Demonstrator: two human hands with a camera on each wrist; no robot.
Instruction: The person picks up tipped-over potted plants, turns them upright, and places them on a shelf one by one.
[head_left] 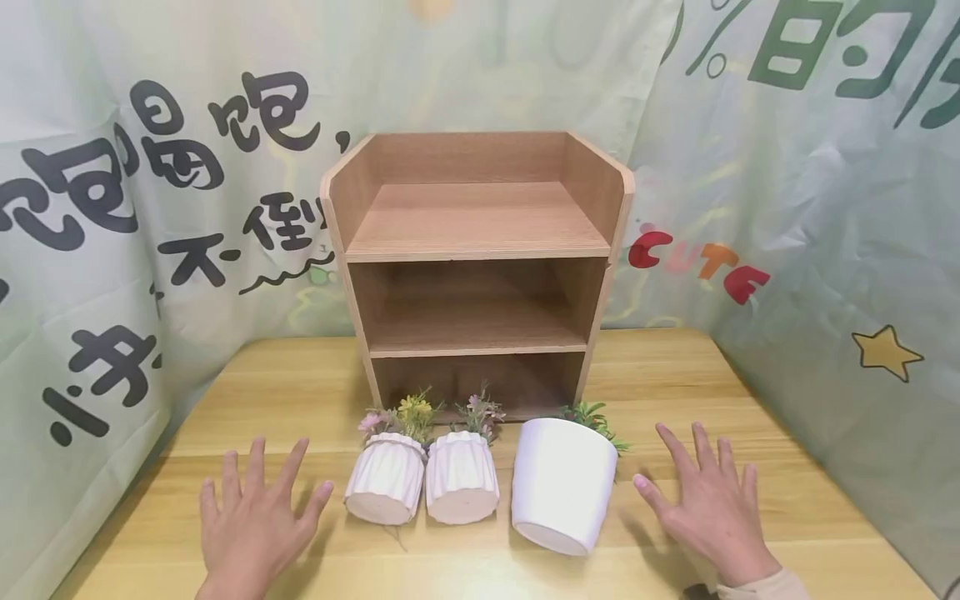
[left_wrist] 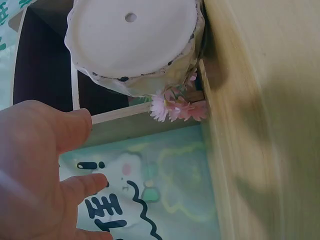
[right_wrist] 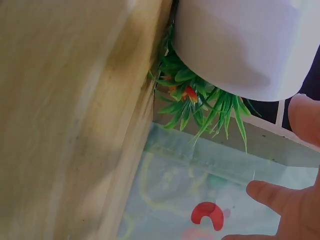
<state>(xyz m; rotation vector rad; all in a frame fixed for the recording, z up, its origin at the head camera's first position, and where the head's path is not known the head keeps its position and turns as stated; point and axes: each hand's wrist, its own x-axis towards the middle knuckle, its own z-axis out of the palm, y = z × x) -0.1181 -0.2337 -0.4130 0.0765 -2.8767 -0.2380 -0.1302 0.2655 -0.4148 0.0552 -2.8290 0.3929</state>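
Observation:
My left hand (head_left: 258, 529), fingers spread and holding nothing, hovers left of two small white fluted flowerpots lying on their sides. The left flowerpot (head_left: 386, 479) has pink and yellow flowers; its base with a small hole (left_wrist: 131, 18) faces the left wrist camera. Beside it, the middle flowerpot (head_left: 461, 479) carries purplish flowers. A larger smooth white pot (head_left: 564, 483) with a green plant (right_wrist: 192, 95) lies tipped to the right of them, its base toward me. Right of that pot is my right hand (head_left: 712, 517), also spread and empty, apart from the pot.
Behind the pots stands a wooden shelf unit (head_left: 480, 221) with three levels, bare on top. It sits on a light wooden table (head_left: 285, 375). Printed fabric (head_left: 810, 250) with lettering hangs round the back and sides.

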